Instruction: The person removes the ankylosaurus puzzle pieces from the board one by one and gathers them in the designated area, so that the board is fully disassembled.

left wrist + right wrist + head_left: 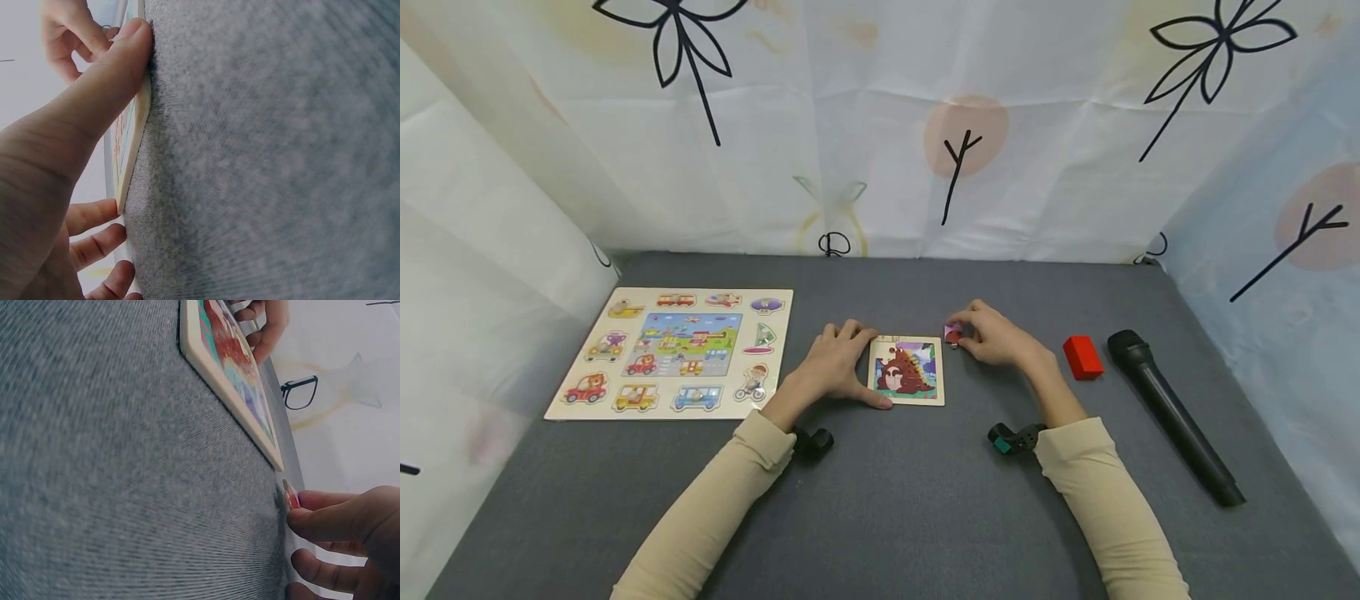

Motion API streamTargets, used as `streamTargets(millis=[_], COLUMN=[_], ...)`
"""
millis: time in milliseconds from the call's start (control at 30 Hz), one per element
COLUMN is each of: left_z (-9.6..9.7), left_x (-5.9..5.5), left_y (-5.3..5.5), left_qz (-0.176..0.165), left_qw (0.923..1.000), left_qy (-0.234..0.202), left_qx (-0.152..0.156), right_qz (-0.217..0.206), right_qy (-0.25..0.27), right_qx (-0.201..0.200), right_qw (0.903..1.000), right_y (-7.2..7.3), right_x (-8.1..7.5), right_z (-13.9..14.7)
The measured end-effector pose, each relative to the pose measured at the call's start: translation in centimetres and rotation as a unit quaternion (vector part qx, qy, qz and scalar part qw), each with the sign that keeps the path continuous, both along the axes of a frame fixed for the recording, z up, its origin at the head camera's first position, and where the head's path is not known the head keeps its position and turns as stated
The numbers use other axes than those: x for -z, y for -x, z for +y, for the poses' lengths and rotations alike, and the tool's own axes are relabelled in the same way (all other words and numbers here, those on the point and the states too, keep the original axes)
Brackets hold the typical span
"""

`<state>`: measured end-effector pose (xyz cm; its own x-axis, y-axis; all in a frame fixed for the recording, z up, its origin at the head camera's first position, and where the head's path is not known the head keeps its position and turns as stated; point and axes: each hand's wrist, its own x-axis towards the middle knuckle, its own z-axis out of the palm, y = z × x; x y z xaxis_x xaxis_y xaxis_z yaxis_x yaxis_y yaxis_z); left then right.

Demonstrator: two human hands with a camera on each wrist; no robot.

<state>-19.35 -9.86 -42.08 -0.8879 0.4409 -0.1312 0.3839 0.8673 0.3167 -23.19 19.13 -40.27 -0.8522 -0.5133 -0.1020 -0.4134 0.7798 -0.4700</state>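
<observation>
A small square jigsaw puzzle (906, 372) with a reddish-brown dinosaur picture and a pale wooden border lies flat on the table. My left hand (838, 367) holds it at the left side, with the thumb along the near edge and a finger at the far left corner. To the right of the puzzle, my right hand (996, 335) pinches a small puzzle piece (952, 335) between thumb and fingers. That piece (292, 495) is tilted and just apart from the board's corner in the right wrist view. Fingers cover part of its picture.
A large wooden vehicle puzzle board (781, 358) lies at the left. On the right are a red block (1082, 357) and a black microphone (1176, 417). White printed cloth (880, 167) stands behind the grey table (910, 517) and along both sides.
</observation>
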Motion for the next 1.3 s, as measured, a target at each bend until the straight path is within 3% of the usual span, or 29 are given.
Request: streamTargets(millis=[1000,1300], left_z=[0.05,0.03], left_x=[-0.02,0.02], left_y=[-0.23,-0.28], left_qz=[0.027,0.029], left_qw=[0.9993,0.9992], left_qy=[0.015,0.015], left_qx=[0.022,0.024], right_qz=[-0.012,-0.014], right_qy=[0.013,0.012], right_qx=[0.010,0.014], right_qw=[0.9998,0.9997], right_y=[-0.18,-0.43], right_x=[0.66,0.25], right_z=[0.41,0.36])
